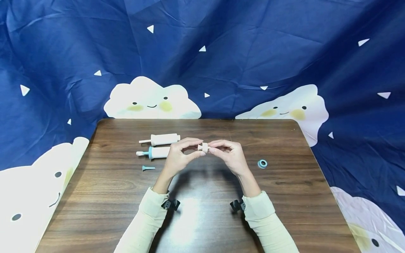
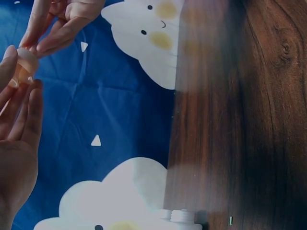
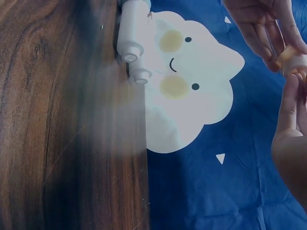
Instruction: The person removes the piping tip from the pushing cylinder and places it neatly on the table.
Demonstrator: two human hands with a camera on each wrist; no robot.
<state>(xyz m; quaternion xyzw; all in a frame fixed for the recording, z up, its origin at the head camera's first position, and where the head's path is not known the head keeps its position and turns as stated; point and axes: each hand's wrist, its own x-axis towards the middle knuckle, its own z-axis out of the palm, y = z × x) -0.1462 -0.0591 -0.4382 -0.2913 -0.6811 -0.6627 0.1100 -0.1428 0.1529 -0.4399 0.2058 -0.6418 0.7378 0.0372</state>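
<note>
Between both hands, above the table, is a small cream-white cap-like piece (image 1: 205, 147) with a wide collar and narrower ends. My left hand (image 1: 179, 156) pinches its left side between thumb and fingers. From the other side my right hand (image 1: 230, 154) pinches the narrow end with thumb and forefinger. In the left wrist view the piece (image 2: 27, 61) looks rounded, and the left hand (image 2: 19, 139) holds it from below. The right wrist view shows the piece (image 3: 292, 61) at the right edge, partly covered by fingers.
Left of the hands lie a white syringe-like tube (image 1: 165, 139), a similar tube with a blue collar (image 1: 159, 152) partly behind the left hand, and a small blue tapered nozzle (image 1: 148, 168). A blue ring (image 1: 262, 163) lies on the wooden table (image 1: 284, 196) at right.
</note>
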